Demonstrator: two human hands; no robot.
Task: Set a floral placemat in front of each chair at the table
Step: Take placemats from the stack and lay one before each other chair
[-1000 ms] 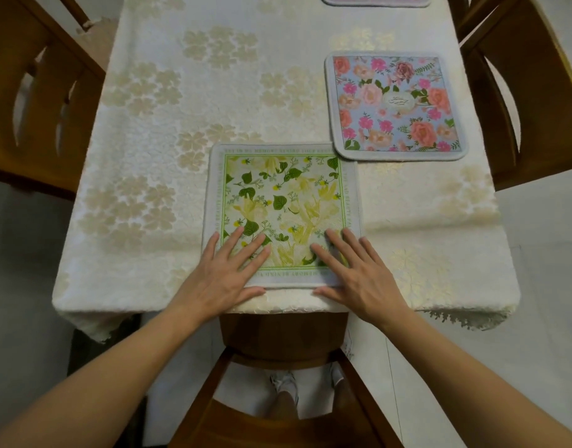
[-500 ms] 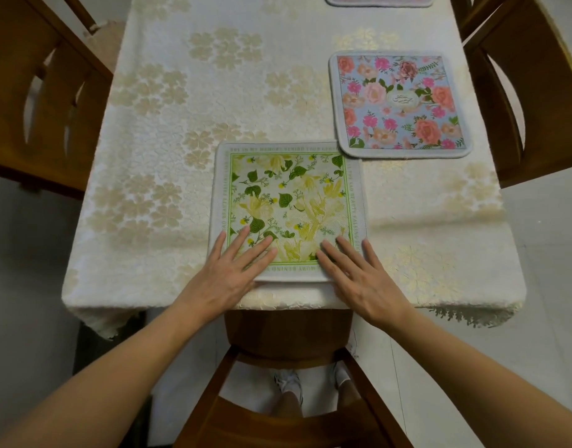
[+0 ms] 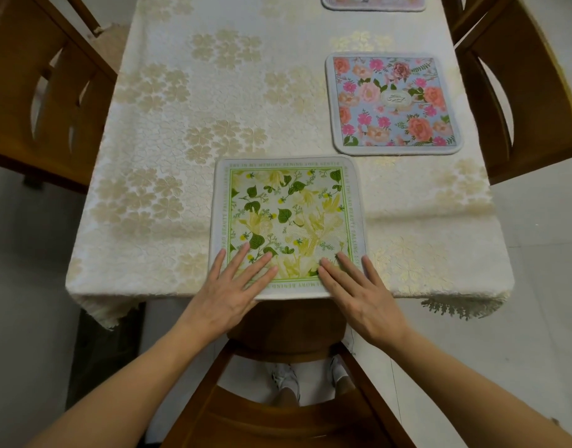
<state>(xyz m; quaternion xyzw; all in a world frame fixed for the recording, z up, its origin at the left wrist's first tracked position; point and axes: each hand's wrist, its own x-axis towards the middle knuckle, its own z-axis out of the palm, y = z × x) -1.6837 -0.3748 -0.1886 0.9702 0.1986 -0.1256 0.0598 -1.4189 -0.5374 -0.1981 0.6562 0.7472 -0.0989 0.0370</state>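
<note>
1. A square fabric placemat printed with yellow flowers and green leaves inside a green border [image 3: 288,221] lies flat at the near end of a table covered by a cream tablecloth with a pale gold flower pattern [image 3: 168,163].
2. The near edge of this yellow-green placemat sits right at the table's near edge, directly above the curved back of a brown wooden chair [image 3: 288,337] tucked in below.
3. The left hand [image 3: 233,286] rests palm down on the near left corner of the placemat, fingers [image 3: 259,263] straight and slightly spread; it presses flat and grasps nothing.
4. The right hand [image 3: 359,289] lies palm down on the near right corner in the same way, fingers extended, gripping nothing.
5. The heels of both hands hang past the table edge, over the chair back.
6. A second square placemat with pink and coral roses on a light blue ground [image 3: 394,101] lies on the right side of the table, in front of a brown wooden chair at the right [image 3: 517,92]. It sits near the far right corner of the yellow-green placemat without touching it.
7. The near edge of a third placemat with a pale border [image 3: 373,3] shows at the top of the view, farther along the right side.
8. Another brown wooden chair [image 3: 36,92] stands at the left side, with bare tablecloth in front of it.
9. White shoes [image 3: 286,379] show on the floor beneath the near chair.
</note>
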